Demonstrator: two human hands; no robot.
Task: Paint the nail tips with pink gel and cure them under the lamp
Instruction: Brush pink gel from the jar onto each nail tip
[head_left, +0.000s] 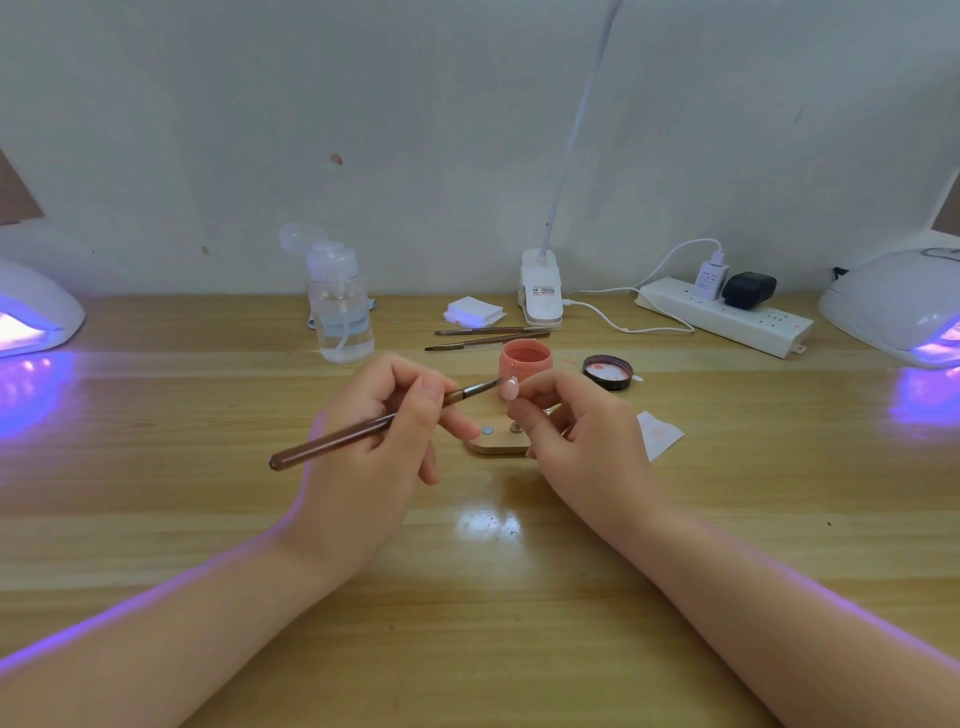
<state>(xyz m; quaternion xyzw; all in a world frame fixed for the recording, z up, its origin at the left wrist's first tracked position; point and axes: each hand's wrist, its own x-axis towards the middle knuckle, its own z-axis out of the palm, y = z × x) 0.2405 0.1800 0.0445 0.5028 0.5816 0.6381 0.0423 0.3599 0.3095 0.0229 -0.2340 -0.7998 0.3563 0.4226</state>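
Note:
My left hand (379, 436) grips a brown gel brush (363, 428), and its bristles touch a pale pink nail tip (510, 387). My right hand (576, 431) pinches the small stand under that nail tip and holds it above a wooden holder base (496, 441). Just behind the tip stands the open pink gel jar (525, 361), with its black lid (608, 372) lying to the right. One curing lamp (36, 312) glows violet at the far left, another curing lamp (898, 306) at the far right.
At the back stand a clear pump bottle (340, 306), a stack of white wipes (474, 312), two spare brushes (488, 335), a white clip lamp (541, 291) and a power strip (727, 317). A used wipe (658, 434) lies right of my right hand.

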